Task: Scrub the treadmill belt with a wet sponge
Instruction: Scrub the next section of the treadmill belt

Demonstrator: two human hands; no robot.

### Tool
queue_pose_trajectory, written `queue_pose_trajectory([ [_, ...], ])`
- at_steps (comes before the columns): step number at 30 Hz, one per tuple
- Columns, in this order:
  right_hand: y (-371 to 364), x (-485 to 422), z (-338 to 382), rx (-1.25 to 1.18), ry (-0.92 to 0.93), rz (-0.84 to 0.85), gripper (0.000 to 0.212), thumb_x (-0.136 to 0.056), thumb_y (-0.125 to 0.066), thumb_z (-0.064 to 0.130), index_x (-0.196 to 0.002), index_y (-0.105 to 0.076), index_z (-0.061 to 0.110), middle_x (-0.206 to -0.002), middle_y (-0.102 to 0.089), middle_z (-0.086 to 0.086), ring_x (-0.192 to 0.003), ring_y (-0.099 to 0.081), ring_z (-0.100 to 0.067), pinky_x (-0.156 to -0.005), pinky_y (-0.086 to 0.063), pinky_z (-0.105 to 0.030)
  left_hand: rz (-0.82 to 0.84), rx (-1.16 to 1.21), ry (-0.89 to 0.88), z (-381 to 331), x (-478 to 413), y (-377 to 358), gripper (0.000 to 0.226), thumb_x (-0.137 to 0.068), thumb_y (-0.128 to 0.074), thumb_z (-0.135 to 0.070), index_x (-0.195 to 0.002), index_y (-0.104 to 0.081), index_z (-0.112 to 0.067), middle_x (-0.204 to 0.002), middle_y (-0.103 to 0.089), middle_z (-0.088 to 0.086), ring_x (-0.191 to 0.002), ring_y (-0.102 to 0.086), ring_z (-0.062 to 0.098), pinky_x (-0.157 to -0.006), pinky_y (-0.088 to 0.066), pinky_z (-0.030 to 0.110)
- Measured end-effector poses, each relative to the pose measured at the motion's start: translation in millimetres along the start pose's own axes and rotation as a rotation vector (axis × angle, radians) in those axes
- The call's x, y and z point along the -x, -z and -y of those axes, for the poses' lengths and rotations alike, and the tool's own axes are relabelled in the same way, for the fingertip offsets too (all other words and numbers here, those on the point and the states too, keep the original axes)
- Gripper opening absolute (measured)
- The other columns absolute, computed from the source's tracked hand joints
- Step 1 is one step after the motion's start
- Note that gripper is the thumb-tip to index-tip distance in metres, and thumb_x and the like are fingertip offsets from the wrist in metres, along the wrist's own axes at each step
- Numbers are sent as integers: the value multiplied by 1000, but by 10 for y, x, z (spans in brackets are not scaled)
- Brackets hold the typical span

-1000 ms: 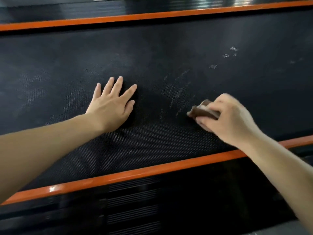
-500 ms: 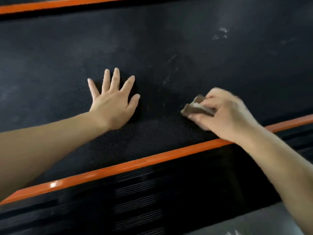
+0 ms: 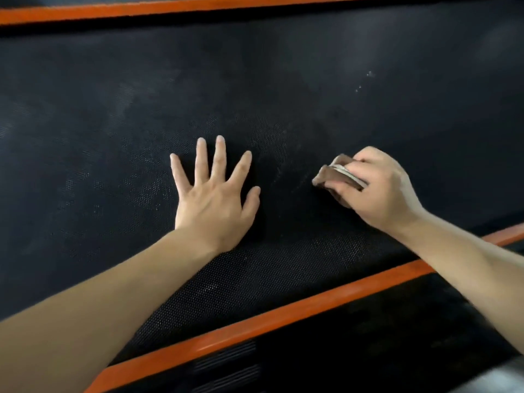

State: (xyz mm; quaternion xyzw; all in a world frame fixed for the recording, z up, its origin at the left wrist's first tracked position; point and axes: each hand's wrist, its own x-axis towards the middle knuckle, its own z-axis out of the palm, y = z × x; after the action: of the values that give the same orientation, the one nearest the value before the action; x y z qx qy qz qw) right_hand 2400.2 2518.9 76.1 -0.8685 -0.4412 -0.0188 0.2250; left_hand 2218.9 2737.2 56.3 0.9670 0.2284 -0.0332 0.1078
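Note:
The black textured treadmill belt (image 3: 283, 80) fills most of the view. My left hand (image 3: 212, 199) lies flat on it with fingers spread, left of centre. My right hand (image 3: 380, 188) grips a brown sponge (image 3: 331, 174) with a pale layer, its fingers curled over it, and holds it against the belt to the right of my left hand. Much of the sponge is hidden under my fingers. A few small white specks (image 3: 365, 80) show on the belt further away to the right.
An orange trim strip (image 3: 283, 316) borders the belt's near edge, with a black ribbed side rail (image 3: 226, 367) below it. Another orange strip (image 3: 141, 9) runs along the far edge. A patch of grey floor (image 3: 496, 378) shows at the bottom right.
My right hand with the sponge has shifted slightly along the belt near my left hand. My left hand stays flat, its fingers now pointing more straight ahead. The view has tilted.

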Motion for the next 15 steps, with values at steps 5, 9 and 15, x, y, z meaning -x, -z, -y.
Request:
queue_pose_trajectory([
  [5, -103, -965, -288, 114, -316, -111, 40, -92, -65, 49, -93, -71, 10, -93, -52, -6, -91, -59, -32, -77, -45, -39, 53, 20, 95, -118, -114, 48, 68, -99, -13, -63, -161, -4, -38, -171, 13, 10, -155, 22, 35, -116, 14, 72],
  [9, -227, -996, -133, 6, 12, 1, 43, -90, -63, 52, -84, -70, 10, -87, -53, 0, -80, -55, -22, -70, -44, -36, 56, 98, 268, -458, -418, 54, 71, -100, -22, -61, -162, -3, -33, -168, 19, 18, -151, 28, 42, -115, 17, 72],
  [15, -256, -1678, -469, -24, 95, -40, 36, -89, -62, 48, -97, -75, 16, -91, -57, -7, -86, -60, -30, -75, -50, -41, -54, 33, 343, -569, -496, -101, 75, -93, -8, -68, -160, 4, -38, -168, 17, 19, -152, 26, 42, -115, 15, 71],
])
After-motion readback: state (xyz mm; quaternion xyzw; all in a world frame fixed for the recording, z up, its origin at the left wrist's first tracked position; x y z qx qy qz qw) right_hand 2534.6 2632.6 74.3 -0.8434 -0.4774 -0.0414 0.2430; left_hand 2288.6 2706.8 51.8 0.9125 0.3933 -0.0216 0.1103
